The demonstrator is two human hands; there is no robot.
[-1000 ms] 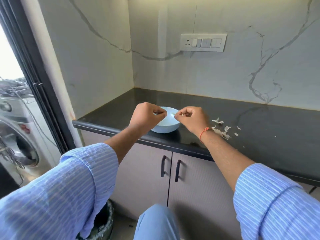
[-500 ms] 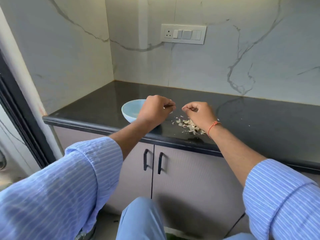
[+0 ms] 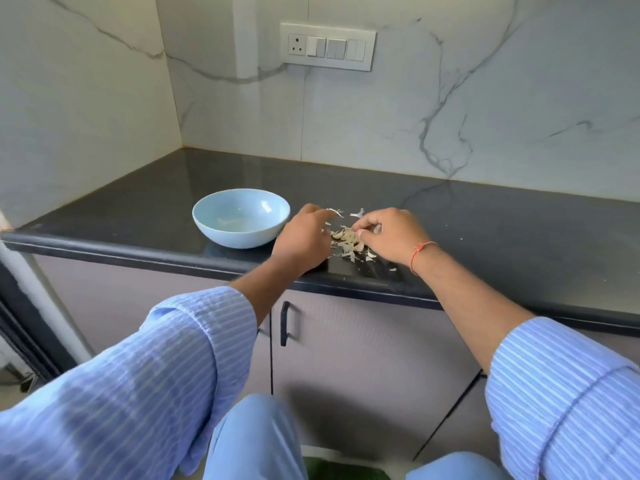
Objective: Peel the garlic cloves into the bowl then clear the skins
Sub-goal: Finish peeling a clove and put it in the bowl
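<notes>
Change: both hands have come away from above the bowl and now sit over the skins to its right; half a second ago they were already there with fists more closed, and the camera has since drawn closer and lower.
View: head camera, looking down across a kitchen counter.
Left hand [image 3: 303,237]: knuckles up at the left edge of the skin pile, fingers bent downward and forward; the fingertips are hidden or blurred, so I cannot tell whether it holds anything.
Right hand [image 3: 393,235]: at the right edge of the pile, fingers curled with the tips touching the skins; whether a piece is pinched between them I cannot tell. A red thread [image 3: 420,252] circles the wrist.
Garlic skins [image 3: 348,242]: a loose pale heap on the counter between the two hands, near the front edge, with a few stray flakes just behind and in front.
Bowl [image 3: 221,206]: light blue, upright, just left of the left hand; pale bits lie at its bottom, too indistinct to name.
Countertop [image 3: 502,237]: black and glossy.
Wall: white marble with grey veins, bearing a switch panel [image 3: 327,46].
Below: grey cabinet doors [image 3: 346,358] with a dark handle.
Sleeves: blue striped, rolled back on both arms.
</notes>
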